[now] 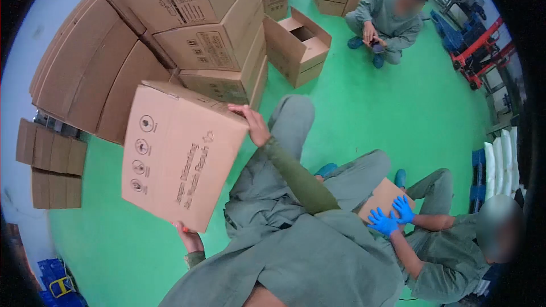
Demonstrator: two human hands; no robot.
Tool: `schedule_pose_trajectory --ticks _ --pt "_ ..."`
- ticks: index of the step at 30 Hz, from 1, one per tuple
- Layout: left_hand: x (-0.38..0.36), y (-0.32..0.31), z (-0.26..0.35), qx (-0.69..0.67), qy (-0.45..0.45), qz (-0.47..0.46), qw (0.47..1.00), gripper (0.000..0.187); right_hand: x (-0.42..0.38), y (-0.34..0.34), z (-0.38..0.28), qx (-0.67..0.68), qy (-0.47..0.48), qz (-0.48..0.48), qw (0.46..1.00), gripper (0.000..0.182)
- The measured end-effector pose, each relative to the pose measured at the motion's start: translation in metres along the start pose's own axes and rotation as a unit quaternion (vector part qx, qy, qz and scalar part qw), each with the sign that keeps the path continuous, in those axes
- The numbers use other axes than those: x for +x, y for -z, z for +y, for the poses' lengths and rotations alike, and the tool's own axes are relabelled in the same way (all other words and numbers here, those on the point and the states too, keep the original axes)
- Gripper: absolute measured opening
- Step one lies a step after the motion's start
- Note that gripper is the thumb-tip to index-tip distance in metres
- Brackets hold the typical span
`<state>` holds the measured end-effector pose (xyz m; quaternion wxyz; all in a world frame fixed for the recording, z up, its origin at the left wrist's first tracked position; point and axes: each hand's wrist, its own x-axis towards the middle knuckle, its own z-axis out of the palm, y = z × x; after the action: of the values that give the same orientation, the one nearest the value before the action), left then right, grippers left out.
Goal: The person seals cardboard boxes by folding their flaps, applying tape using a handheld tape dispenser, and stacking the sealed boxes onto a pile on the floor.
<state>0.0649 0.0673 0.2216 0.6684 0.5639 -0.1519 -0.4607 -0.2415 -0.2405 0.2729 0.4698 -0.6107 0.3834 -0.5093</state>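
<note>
A closed cardboard box point(165, 162) with printed round symbols and lettering is held tilted between my two hands, left of my knees. My right hand point(253, 125) grips its upper right corner, with the fingers along the top edge. At the lower edge, my left hand point(189, 240) supports the box from beneath; its fingers are partly hidden. A small orange-red spot shows at the left fingertips, too small to name. Right behind the held box stands a stack of cardboard boxes point(224, 45).
Flattened cartons point(85, 62) lean at the left. An open carton point(298, 48) stands on the green floor point(364, 113). A co-worker point(387, 23) squats beyond; another, in blue gloves point(392, 216), presses on a box point(378, 196) at my right. A red pallet jack point(478, 57) stands far right.
</note>
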Motion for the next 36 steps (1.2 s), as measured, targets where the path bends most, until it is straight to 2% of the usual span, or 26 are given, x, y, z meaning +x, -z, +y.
schedule_pose_trajectory --ticks 2,4,5,6,7,9,12,13,17,19,20,21,22,23,24,26,27,29,31,33,34,36 --pt "0.011 0.001 -0.036 0.046 0.004 0.019 0.999 0.061 0.012 -0.007 0.031 -0.07 -0.101 0.057 0.991 0.06" --pt "0.032 0.018 -0.085 0.107 0.017 0.018 0.994 0.055 0.006 -0.004 0.047 -0.045 -0.102 0.121 0.986 0.055" --pt "0.041 0.024 -0.098 0.114 -0.02 0.035 0.993 0.053 0.003 -0.004 0.051 -0.03 -0.106 0.157 0.981 0.053" --pt "0.053 0.017 -0.114 0.12 -0.056 0.049 0.99 0.052 0.003 0.0 0.045 -0.003 -0.087 0.143 0.986 0.051" --pt "0.055 0.009 -0.122 0.13 -0.084 0.059 0.986 0.05 -0.004 0.009 0.03 0.022 -0.075 0.134 0.988 0.05" --pt "0.038 -0.054 -0.089 0.175 -0.131 0.041 0.975 0.048 -0.034 0.028 -0.005 0.062 -0.083 0.139 0.985 0.044" --pt "0.039 -0.128 -0.043 0.224 -0.163 -0.081 0.957 0.05 -0.064 0.056 -0.014 0.082 -0.085 0.15 0.982 0.038" --pt "0.041 -0.152 -0.035 0.219 -0.169 -0.116 0.954 0.05 -0.073 0.059 -0.027 0.114 -0.093 0.182 0.972 0.03" --pt "0.044 -0.215 -0.027 0.248 -0.175 -0.246 0.92 0.046 -0.108 0.055 -0.026 0.126 -0.138 0.142 0.972 0.026" --pt "0.039 -0.238 -0.026 0.341 -0.22 -0.314 0.858 0.044 -0.126 0.048 -0.031 0.101 -0.141 0.108 0.979 0.027" --pt "0.034 -0.259 -0.027 0.376 -0.245 -0.354 0.82 0.043 -0.132 0.045 -0.047 0.096 -0.14 0.123 0.978 0.028" --pt "0.01 -0.294 -0.007 0.333 -0.242 -0.405 0.816 0.046 -0.133 0.045 -0.062 0.084 -0.135 0.143 0.977 0.03" --pt "0.008 -0.31 -0.011 0.361 -0.309 -0.451 0.756 0.047 -0.136 0.046 -0.059 -0.038 -0.115 0.189 0.974 0.036" --pt "0.005 -0.322 -0.014 0.382 -0.375 -0.486 0.691 0.049 -0.137 0.047 -0.068 0.012 -0.095 0.261 0.961 0.042" --pt "0.003 -0.338 -0.02 0.397 -0.443 -0.508 0.623 0.05 -0.138 0.053 -0.076 0.018 -0.108 0.313 0.943 0.04" --pt "-0.009 -0.369 -0.03 0.363 -0.398 -0.567 0.623 0.051 -0.143 0.069 -0.067 0.185 -0.091 0.377 0.903 0.035" --pt "-0.015 -0.378 -0.031 0.355 -0.371 -0.592 0.621 0.051 -0.151 0.078 -0.053 0.205 -0.114 0.386 0.892 0.033" --pt "-0.027 -0.399 -0.032 0.344 -0.415 -0.604 0.587 0.049 -0.164 0.109 -0.026 0.244 -0.154 0.395 0.872 0.029" --pt "-0.042 -0.414 -0.025 0.361 -0.442 -0.597 0.564 0.05 -0.159 0.131 -0.027 0.249 -0.146 0.446 0.847 0.028" --pt "-0.06 -0.417 -0.018 0.339 -0.432 -0.642 0.535 0.05 -0.158 0.156 -0.013 0.288 -0.122 0.468 0.826 0.029" --pt "-0.069 -0.414 -0.018 0.329 -0.419 -0.671 0.515 0.05 -0.154 0.17 -0.011 0.297 -0.111 0.459 0.83 0.029" --pt "-0.083 -0.393 -0.022 0.326 -0.326 -0.766 0.449 0.051 -0.158 0.179 -0.006 0.329 -0.101 0.464 0.816 0.03"
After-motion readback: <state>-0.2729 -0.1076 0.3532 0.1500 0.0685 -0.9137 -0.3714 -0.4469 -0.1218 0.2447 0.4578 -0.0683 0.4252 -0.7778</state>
